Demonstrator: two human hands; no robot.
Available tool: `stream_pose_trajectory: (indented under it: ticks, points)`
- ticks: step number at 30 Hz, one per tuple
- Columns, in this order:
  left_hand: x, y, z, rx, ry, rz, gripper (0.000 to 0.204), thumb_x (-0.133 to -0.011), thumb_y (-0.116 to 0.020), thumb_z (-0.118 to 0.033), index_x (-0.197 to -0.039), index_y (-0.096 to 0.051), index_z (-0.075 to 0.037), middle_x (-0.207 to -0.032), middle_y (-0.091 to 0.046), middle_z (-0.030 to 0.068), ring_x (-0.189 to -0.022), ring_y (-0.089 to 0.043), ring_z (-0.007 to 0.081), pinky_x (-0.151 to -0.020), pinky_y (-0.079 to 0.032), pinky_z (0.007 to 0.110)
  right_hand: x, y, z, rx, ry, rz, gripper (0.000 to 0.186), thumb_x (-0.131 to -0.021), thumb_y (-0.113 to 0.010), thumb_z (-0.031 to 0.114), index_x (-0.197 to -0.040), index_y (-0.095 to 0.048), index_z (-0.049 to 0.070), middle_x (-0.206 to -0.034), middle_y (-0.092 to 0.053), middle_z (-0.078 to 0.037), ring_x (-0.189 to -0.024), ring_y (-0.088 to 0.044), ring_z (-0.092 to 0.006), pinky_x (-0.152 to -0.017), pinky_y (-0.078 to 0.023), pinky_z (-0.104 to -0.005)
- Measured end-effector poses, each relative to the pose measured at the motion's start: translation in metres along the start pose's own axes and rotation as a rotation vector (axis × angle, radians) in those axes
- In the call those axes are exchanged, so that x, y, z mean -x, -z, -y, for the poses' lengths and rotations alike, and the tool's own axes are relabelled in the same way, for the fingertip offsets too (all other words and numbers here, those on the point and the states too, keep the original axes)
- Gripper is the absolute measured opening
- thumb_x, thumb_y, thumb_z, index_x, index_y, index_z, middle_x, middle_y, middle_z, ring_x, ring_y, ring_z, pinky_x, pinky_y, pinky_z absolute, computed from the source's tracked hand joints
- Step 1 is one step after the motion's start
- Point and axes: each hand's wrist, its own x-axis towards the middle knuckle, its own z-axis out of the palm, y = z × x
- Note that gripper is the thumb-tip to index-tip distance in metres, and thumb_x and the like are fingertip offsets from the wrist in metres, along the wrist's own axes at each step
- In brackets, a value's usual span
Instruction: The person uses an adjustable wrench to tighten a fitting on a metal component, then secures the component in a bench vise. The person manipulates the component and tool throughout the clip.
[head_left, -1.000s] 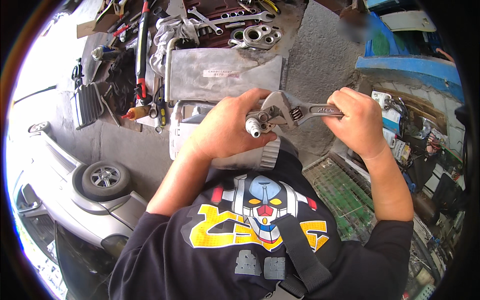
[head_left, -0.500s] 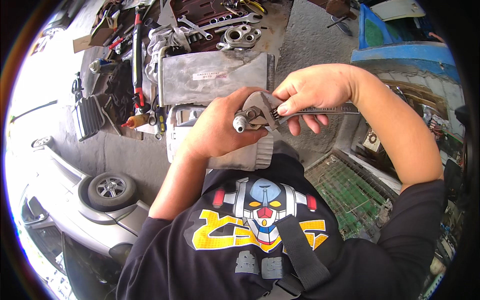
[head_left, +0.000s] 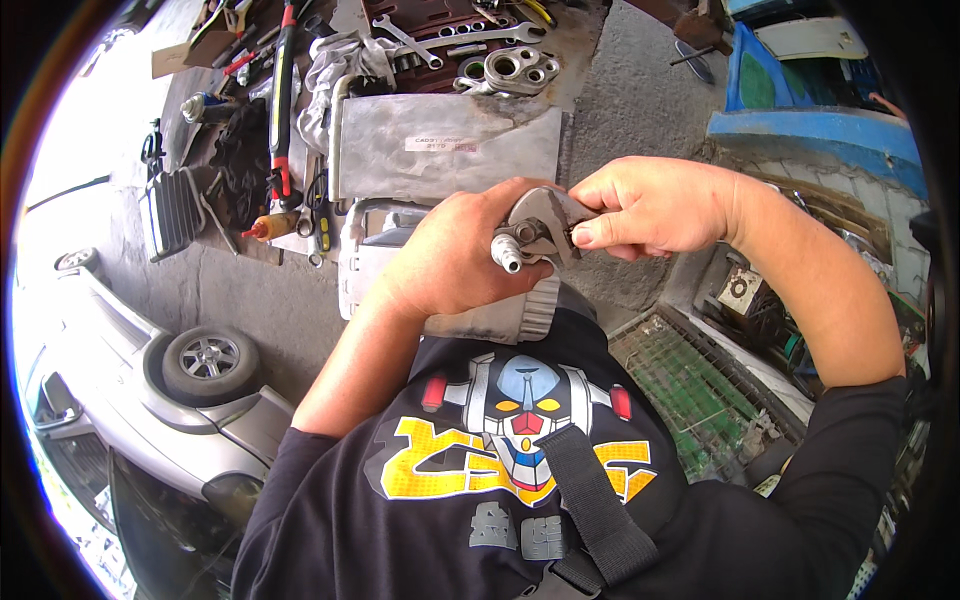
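Near the centre, my left hand (head_left: 445,260) is closed around a metal fitting (head_left: 508,252) with a pale, ribbed nozzle pointing toward me. An adjustable wrench (head_left: 540,215) has its jaws over the fitting. My right hand (head_left: 655,205) grips the wrench close to its head, thumb by the adjusting screw, hiding most of the handle. Just beyond both hands lies a worn grey metal case (head_left: 450,150) with a label. More of the grey housing (head_left: 518,310) shows beneath my left hand.
Wrenches (head_left: 408,40), a multi-holed metal part (head_left: 520,70) and a long red-and-black tool (head_left: 280,120) lie at the upper left. A silver car (head_left: 140,390) stands lower left. A blue painted panel (head_left: 820,140), assorted junk and a green wire grate (head_left: 690,395) are at the right.
My right hand has moved from the wrench handle's far end toward its head, turning palm inward, with the forearm swung outward. My left hand still holds the fitting, shifting slightly.
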Motion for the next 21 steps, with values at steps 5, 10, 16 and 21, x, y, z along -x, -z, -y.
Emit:
stream_pose_trajectory:
  ticks: [5,10,16,21]
  points:
    - [-0.001,0.003,0.001,-0.019,-0.001,0.035,0.045,-0.082,-0.09,-0.015,-0.121,-0.073,-0.003,-0.102,-0.08,0.0173,-0.093,-0.079,0.0336,-0.085,-0.059,0.042,0.007,0.001,0.004,0.281,0.253,-0.124,0.027,-0.099,-0.073,0.022,-0.115,-0.069,0.0,-0.086,-0.074,-0.013,-0.076,-0.068,-0.025,-0.076,-0.056,-0.0409]
    - [-0.001,0.006,0.002,-0.01,0.01,0.081,0.042,-0.084,-0.09,-0.018,-0.119,-0.073,-0.002,-0.102,-0.08,0.0176,-0.091,-0.078,0.0339,-0.085,-0.059,0.042,0.021,-0.022,-0.008,0.667,0.218,-0.443,0.054,-0.094,-0.08,0.025,-0.142,-0.067,0.006,-0.111,-0.078,-0.026,-0.106,-0.075,-0.0455,-0.09,-0.06,-0.0527]
    - [-0.002,0.006,0.002,-0.003,0.016,0.059,0.041,-0.085,-0.089,-0.019,-0.119,-0.073,-0.003,-0.101,-0.08,0.0174,-0.091,-0.078,0.0357,-0.086,-0.059,0.043,0.032,-0.047,-0.02,0.798,0.178,-0.662,0.064,-0.09,-0.082,0.017,-0.151,-0.064,0.013,-0.105,-0.073,-0.016,-0.098,-0.075,-0.0384,-0.085,-0.06,-0.05]
    - [-0.001,0.003,0.003,-0.017,0.058,0.082,0.041,-0.084,-0.088,-0.018,-0.12,-0.074,-0.004,-0.103,-0.081,0.0178,-0.093,-0.078,0.0377,-0.087,-0.06,0.044,0.041,-0.043,-0.027,0.952,0.447,-0.825,0.053,-0.087,-0.075,0.002,-0.139,-0.071,0.007,-0.103,-0.066,-0.011,-0.095,-0.07,-0.0343,-0.084,-0.057,-0.0464]
